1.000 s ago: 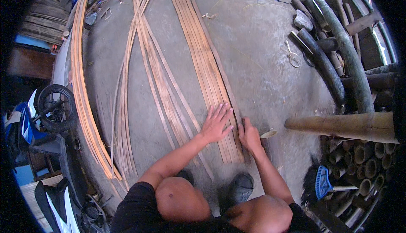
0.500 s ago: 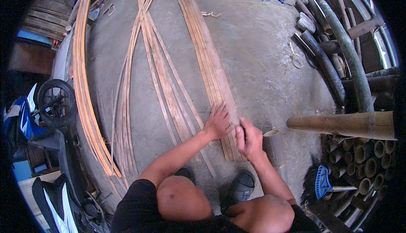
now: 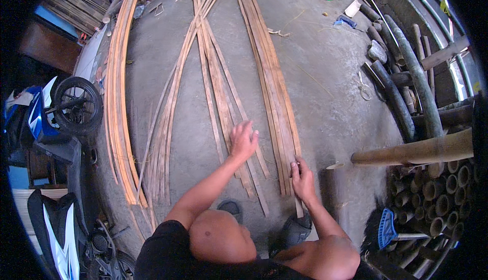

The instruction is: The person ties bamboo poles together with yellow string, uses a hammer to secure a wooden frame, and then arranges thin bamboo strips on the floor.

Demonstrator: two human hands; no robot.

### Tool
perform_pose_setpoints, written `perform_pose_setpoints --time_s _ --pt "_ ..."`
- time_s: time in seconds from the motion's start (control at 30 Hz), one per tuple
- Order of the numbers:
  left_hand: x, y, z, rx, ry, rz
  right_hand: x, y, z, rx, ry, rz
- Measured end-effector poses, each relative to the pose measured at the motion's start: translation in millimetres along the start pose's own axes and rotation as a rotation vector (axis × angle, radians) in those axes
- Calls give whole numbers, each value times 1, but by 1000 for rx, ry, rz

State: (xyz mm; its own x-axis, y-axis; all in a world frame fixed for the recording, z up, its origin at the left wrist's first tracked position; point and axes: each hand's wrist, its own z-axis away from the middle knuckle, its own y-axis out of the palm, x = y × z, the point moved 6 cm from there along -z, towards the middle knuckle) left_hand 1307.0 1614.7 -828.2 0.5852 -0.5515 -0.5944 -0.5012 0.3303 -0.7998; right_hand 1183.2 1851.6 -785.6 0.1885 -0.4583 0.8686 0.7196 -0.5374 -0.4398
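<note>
Long flat bamboo strips lie in rows on the concrete floor, running away from me. My right hand (image 3: 303,181) is closed at the near end of the right-hand bundle (image 3: 274,102), its thumb and fingers pinching the outermost bamboo strip (image 3: 299,210). That strip's end reaches closer to my feet than its neighbours. Off to the left, my left hand (image 3: 244,142) hovers above the middle bamboo strips (image 3: 222,107), fingers loosely bent and apart, holding nothing. These middle strips cross another fanned group (image 3: 170,102) farther out.
Orange-toned strips (image 3: 118,92) lie at far left, beside a parked motorbike's wheel (image 3: 77,105). On the right are a thick bamboo pole (image 3: 417,149), a stack of cut bamboo tubes (image 3: 433,188) and a blue broom (image 3: 387,228). My sandalled foot (image 3: 295,229) is near the strip ends.
My left hand has left the right-hand bundle and swung left over the middle strips. The outermost strip, blurred before, now lies along the bundle's right edge. The view has shifted slightly.
</note>
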Motion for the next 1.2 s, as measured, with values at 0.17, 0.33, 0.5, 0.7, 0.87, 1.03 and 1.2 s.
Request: perform_pose_setpoints --time_s 0.17,0.33,0.5,0.7,0.87,1.03,1.2 --pt "18 -38 9 -55 -190 359 72 10 20 89 -198 -135" --pt "29 -15 20 97 -570 958 30 79 51 203 -4 -242" --pt "20 -2 42 104 -823 1308 26 97 80 305 -74 -104" --pt "-28 -105 12 -323 -412 1183 32 92 55 306 -167 -125" --pt "64 -105 24 -274 -576 975 26 94 34 284 -211 57" --pt "120 -124 49 -358 -683 884 20 123 30 365 -350 254" --pt "177 -162 53 -324 -694 643 30 136 32 427 -326 348"
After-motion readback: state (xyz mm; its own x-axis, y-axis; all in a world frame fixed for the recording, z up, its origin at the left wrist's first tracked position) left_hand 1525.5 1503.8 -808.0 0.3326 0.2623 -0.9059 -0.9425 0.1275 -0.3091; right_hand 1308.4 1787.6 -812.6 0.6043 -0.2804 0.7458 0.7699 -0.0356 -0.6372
